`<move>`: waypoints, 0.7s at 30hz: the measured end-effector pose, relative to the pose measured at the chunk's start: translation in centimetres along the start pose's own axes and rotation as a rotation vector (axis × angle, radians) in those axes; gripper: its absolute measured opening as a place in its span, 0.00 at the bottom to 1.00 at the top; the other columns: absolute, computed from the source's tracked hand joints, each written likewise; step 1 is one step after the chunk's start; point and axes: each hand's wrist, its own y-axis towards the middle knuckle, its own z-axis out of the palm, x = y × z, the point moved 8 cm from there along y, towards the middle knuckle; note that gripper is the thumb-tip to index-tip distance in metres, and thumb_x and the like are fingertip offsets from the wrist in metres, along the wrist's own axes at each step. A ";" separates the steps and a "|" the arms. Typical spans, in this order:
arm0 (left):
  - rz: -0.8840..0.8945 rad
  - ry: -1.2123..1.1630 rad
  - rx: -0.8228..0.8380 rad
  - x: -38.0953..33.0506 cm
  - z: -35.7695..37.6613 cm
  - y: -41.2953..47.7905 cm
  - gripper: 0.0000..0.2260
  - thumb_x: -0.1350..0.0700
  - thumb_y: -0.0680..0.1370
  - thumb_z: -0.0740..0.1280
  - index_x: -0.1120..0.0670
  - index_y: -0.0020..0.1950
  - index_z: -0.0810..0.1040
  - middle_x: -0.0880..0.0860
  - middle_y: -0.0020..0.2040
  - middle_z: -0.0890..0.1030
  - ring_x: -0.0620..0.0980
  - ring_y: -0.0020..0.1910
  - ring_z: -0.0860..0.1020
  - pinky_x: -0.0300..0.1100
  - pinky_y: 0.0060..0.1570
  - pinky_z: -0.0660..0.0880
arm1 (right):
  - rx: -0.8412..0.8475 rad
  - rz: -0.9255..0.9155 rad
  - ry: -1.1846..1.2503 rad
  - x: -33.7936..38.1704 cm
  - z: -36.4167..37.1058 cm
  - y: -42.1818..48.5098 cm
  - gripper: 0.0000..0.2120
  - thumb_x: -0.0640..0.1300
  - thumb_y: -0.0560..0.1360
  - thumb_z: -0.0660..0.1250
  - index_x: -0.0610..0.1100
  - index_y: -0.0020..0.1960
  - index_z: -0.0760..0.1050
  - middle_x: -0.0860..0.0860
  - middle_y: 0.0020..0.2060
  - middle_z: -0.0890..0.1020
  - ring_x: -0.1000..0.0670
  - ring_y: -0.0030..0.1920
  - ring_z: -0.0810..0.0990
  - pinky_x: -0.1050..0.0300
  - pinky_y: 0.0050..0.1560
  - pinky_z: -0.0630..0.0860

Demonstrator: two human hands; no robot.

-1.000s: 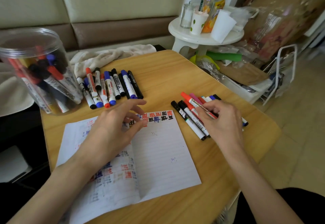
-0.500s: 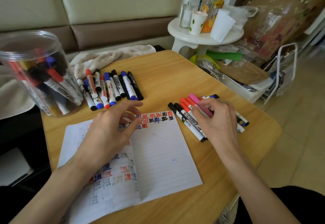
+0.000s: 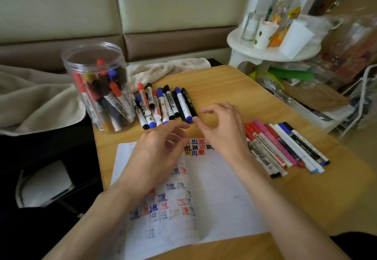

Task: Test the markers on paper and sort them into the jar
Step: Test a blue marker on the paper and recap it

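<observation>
Roughly midway: the clear plastic jar (image 3: 98, 88) at far left of the wooden counter (image 3: 234, 88) holds many markers and the white lined paper (image 3: 214, 188) is full of test marks. A far row of markers (image 3: 165, 104) beside the jar and a right row of markers (image 3: 285, 147) are not yet sorted. Left hand (image 3: 157, 153) and right hand (image 3: 222, 131) are empty, fingers loosely parted, near the far row

left hand (image 3: 157, 153) and right hand (image 3: 222, 131) on bare forearms (image 3: 281, 208), black clothing (image 3: 359, 243) at lower right.

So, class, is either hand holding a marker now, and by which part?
Nothing is held. The left hand and the right hand are both empty above the paper, their fingers near a blue marker but not gripping it.
</observation>
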 end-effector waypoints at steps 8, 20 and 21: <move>-0.024 -0.063 -0.049 0.9 0.0 -0.1 0.12 0.57 0.80 0.70 0.48 0.63 0.80 0.42 0.48 0.84 0.39 0.46 0.83 0.33 0.47 0.78 | 0.011 0.066 -0.061 0.6 3.7 1.4 0.21 0.64 0.73 0.75 0.48 0.54 0.85 0.50 0.52 0.83 0.48 0.56 0.76 0.50 0.56 0.72; -0.072 -0.115 -0.045 1.2 -0.1 0.0 0.16 0.55 0.81 0.70 0.47 0.68 0.76 0.40 0.53 0.82 0.35 0.50 0.81 0.33 0.50 0.79 | -0.243 0.244 0.511 -0.3 -3.0 -1.1 0.06 0.46 0.77 0.75 0.47 0.51 0.81 0.56 0.41 0.85 0.55 0.45 0.84 0.67 0.47 0.77; -0.064 -0.113 -0.050 1.0 0.0 0.0 0.17 0.55 0.80 0.70 0.47 0.68 0.75 0.40 0.55 0.81 0.35 0.51 0.81 0.32 0.50 0.79 | -0.234 0.297 0.611 -0.6 -3.8 -1.5 0.06 0.46 0.78 0.75 0.47 0.52 0.81 0.54 0.42 0.86 0.56 0.45 0.85 0.67 0.46 0.78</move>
